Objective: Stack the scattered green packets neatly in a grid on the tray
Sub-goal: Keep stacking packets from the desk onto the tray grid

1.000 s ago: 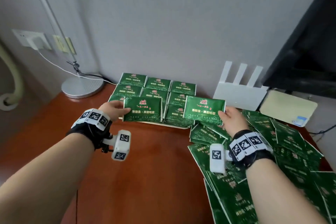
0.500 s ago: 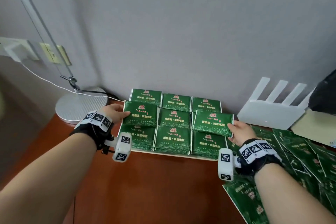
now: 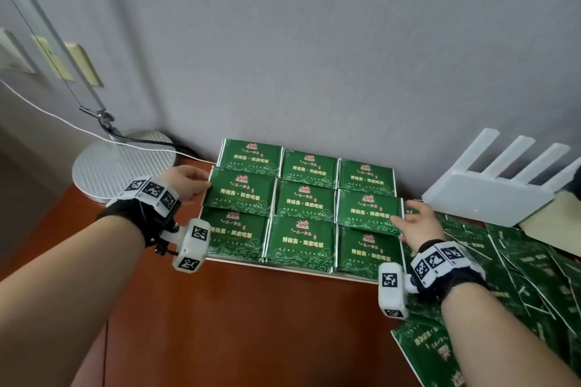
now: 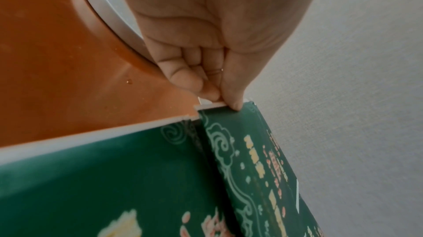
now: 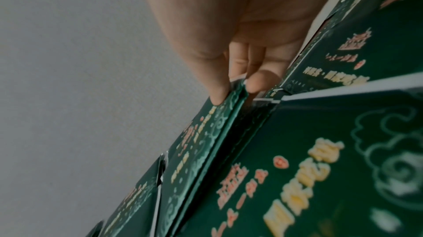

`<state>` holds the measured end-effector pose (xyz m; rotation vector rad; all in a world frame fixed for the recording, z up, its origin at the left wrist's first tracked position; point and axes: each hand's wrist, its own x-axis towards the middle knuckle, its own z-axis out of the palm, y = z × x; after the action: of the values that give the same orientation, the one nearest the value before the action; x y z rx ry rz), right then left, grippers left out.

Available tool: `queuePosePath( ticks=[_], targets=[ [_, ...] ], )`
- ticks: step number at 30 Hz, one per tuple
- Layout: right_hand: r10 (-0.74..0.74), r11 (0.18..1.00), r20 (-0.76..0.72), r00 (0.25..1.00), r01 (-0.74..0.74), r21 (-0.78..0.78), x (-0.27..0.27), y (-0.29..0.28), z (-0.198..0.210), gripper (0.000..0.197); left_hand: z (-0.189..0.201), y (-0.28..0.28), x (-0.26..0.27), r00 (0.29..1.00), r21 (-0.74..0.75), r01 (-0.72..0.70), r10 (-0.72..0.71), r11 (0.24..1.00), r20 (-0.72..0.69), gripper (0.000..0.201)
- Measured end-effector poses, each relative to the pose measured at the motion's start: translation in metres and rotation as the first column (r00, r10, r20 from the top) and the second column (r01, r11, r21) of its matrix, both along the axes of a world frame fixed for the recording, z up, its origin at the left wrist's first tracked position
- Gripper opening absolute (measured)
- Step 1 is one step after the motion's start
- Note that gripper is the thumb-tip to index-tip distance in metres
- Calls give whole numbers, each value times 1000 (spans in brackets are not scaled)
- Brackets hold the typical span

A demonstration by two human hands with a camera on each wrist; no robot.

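One flat green foil packet [image 3: 240, 195] is pinched at its outer edge by the left hand [image 3: 185, 181], another [image 3: 369, 215] by the right hand [image 3: 415, 225], both grips narrow, for alignment over the middle-row stacks on the white tray [image 3: 283, 268].

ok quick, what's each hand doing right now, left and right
Left hand: pinching the middle-left packet by its edge.
Right hand: pinching the middle-right packet by its edge.
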<state>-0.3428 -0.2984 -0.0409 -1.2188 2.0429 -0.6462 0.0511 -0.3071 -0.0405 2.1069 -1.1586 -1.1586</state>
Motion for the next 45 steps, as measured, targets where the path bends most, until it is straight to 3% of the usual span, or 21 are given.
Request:
queuePosePath(
  ticks=[5, 12, 15, 23, 29, 33, 37, 41, 45],
  targets=[
    [5, 1000, -28, 1000, -5, -11, -2, -2, -5, 48, 0, -6, 1, 999, 11, -17, 18, 1000, -43, 8],
    [-29, 1000, -62, 998, 29, -1, -7, -3, -16, 45, 3, -6, -6, 1000, 35, 16, -16, 999, 18, 13],
    [-32, 999, -63, 998, 31, -17, -8, -4, -19, 43, 1, -5, -7, 999, 44, 11, -13, 999, 40, 2],
    [7, 1000, -68, 998, -9, -30, -21, 5, -15, 45, 3, -1, -8, 991, 48, 22, -28, 999, 127, 25],
    [28, 995, -133, 991, -41, -95, -58, 39, 28, 49, 33, 23, -25, 959, -27, 58, -48, 998, 278, 52],
    [59, 994, -278, 959, -83, -74, -99, 82, 64, 52, 63, 51, -72, 918, -69, 203, -165, 977, 361, 54],
    [70, 996, -373, 925, -84, -20, -147, 138, 86, 54, 80, 83, -143, 848, -88, 412, -346, 907, 402, 49],
    [97, 994, -415, 904, -67, 87, -200, 199, 83, 57, 75, 121, -222, 718, -5, 617, -561, 787, 412, 46],
    [129, 972, -387, 913, -39, 231, -248, 256, 59, 57, 51, 162, -302, 591, 95, 724, -685, 684, 427, 41]
  ],
)
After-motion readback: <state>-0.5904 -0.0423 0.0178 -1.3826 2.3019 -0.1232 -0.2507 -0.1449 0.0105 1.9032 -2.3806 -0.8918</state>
